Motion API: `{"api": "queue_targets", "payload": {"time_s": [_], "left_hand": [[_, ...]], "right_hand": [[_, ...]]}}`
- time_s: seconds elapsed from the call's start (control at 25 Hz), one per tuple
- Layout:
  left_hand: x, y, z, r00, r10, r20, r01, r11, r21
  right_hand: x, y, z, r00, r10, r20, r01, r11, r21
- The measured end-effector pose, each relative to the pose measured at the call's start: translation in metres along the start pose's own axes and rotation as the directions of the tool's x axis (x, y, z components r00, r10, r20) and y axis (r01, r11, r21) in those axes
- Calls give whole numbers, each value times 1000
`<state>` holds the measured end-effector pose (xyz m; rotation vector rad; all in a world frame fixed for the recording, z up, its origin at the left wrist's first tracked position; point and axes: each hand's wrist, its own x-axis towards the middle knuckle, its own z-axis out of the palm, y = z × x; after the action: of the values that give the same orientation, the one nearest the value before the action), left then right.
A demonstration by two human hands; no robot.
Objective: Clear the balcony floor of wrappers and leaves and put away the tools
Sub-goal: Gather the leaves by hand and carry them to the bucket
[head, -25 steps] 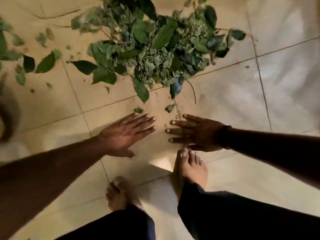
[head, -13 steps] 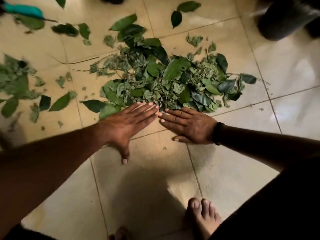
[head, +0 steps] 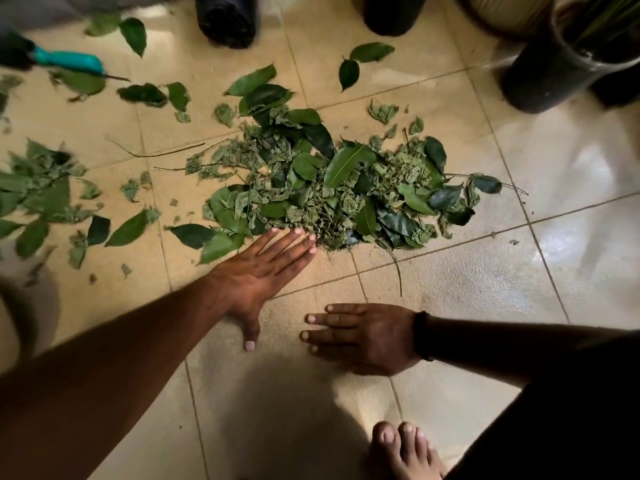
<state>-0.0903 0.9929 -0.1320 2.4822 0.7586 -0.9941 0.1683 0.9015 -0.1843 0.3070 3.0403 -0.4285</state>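
Both hands (head: pixel 268 268) (head: pixel 363 336) flat, fingers extended

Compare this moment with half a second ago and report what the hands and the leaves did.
The right hand has pulled back from the leaf pile toward the person and now lies flat on bare tile, apart from the leaves. The left hand stays flat at the pile's near edge, fingertips touching it. Neither hand took hold of anything. The pile, scattered leaves and teal-handled tool lie as before.
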Motion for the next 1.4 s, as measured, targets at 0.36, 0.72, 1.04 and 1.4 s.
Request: {"api": "queue_targets", "payload": {"time_s": [0.36,0.72,1.04,1.4], "left_hand": [[-3,12,-6,993,-90,-82,95,994,59],[24,11,-40,784,-615,87,610,736,-292],[39,0,-42,771,-534,347,632,709,-311],[40,-1,-45,783,-532,323,618,724,-307]], "right_hand": [[-33,64,-25,521,674,-523,-757,648,81],[-34,72,-6,355,829,-432,-840,486,243],[-87,112,-19,-494,861,-121,-779,-377,502],[-47,115,-39,-55,946,-321,-885,103,454]]}}
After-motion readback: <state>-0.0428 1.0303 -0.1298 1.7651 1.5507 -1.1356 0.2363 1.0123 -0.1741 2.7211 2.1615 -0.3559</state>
